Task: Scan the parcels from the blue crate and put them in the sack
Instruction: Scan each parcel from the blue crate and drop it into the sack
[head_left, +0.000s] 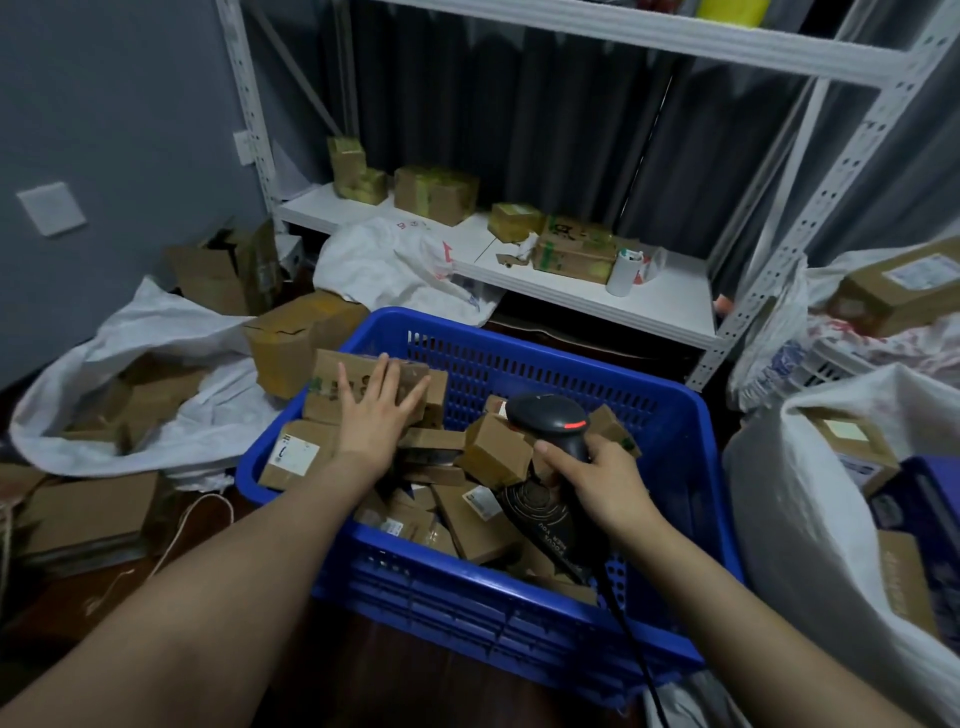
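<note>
Your left hand (376, 415) lies flat on a cardboard parcel (327, 384), fingers straight and spread, not closed around it. This parcel sits on top of the pile in the far left corner of the blue crate (467, 613). Your right hand (597, 483) grasps the handle of the black scanner (550, 418), held over the middle of the pile with its red light on.

The first risk is the grip. With only a flat palm on it, the parcel can slide or tip over the rim when you lift, so I think you should curl the fingers around an edge first. The pile is loose, and small boxes may tumble. I cannot make out a label on its visible face; if it is underneath, you must turn the parcel before scanning.

The second risk is the scanner cable (638, 649). It passes over the near rim of the crate and can catch there if you swing the right hand wide.

For room: an open white sack (156, 322) lies just beside the crate on the left, and the way over the left rim looks free. A second sack (805, 545) stands close on the right and the white shelf (597, 296) is behind the crate, so far reaches are limited.
</note>
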